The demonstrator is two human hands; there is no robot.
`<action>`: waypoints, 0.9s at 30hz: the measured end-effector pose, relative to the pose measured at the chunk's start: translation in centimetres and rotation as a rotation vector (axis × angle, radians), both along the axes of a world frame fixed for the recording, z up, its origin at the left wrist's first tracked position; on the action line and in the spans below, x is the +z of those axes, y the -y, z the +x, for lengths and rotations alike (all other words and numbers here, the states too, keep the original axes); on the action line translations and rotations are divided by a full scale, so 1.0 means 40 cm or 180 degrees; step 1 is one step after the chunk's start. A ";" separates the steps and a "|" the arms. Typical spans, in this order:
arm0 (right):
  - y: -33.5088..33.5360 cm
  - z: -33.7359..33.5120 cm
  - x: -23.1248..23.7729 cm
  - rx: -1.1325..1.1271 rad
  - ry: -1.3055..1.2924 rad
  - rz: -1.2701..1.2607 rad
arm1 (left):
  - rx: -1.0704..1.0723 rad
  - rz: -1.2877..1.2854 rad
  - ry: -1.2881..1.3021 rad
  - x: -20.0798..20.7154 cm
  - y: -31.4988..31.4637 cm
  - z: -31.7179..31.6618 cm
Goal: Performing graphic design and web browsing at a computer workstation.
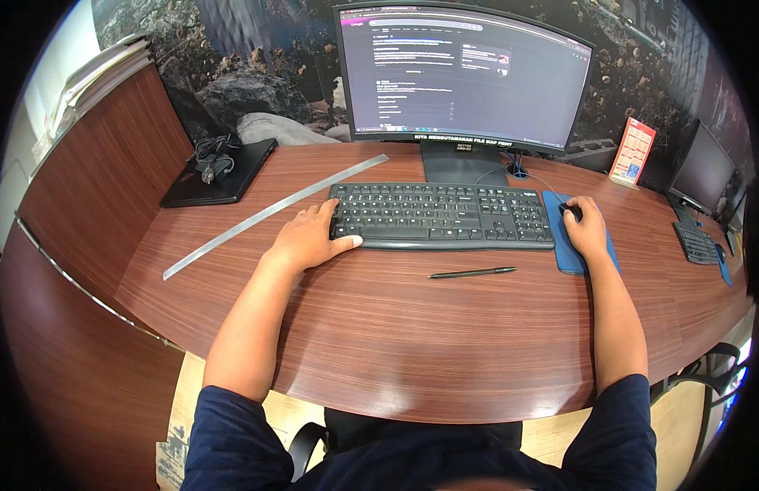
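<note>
My left hand (308,237) rests at the left end of a black keyboard (412,214). Its thumb lies on the near left corner and its fingers are spread along the left edge, holding nothing. On a blue mouse pad (569,260), my right hand (587,229) is wrapped over a dark computer mouse (573,212), most of which the hand hides. A black pen (473,272) lies on the desk just below the keyboard. Behind the keyboard stands a wide curved monitor (469,74) with a dark page of text on its screen.
Left of the keyboard, a long metal ruler (269,214) lies slantwise on the brown wooden desk (429,327). Farther back is a closed black laptop (224,176) with a coiled cable (214,157). An orange card stand (632,153) and a second monitor (702,170) with keyboard (695,243) are at right.
</note>
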State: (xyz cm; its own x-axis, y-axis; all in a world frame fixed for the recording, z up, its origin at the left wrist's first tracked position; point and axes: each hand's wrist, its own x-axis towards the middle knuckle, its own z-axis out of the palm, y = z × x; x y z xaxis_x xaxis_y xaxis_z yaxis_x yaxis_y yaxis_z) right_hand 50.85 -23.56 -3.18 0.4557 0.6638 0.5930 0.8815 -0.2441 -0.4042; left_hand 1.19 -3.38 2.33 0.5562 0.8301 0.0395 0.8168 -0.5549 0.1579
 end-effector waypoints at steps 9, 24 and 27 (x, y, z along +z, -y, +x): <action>-0.002 0.013 -0.008 0.0120 -0.0011 0.0111 | -0.0054 -0.0001 0.0018 -0.004 -0.001 -0.005; -0.003 0.003 -0.002 0.0195 0.0014 0.0118 | -0.0034 -0.0098 0.0091 0.003 0.006 -0.005; -0.002 0.003 -0.008 0.0223 0.0041 0.0187 | -0.0034 -0.0003 0.0023 -0.011 -0.001 -0.011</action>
State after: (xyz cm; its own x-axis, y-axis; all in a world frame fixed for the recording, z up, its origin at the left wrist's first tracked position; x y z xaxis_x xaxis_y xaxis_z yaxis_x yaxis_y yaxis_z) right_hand 50.98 -23.48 -3.51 0.4013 0.6578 0.6374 0.9009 -0.1578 -0.4044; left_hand 0.74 -3.32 1.91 0.5648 0.8241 0.0428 0.8096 -0.5635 0.1643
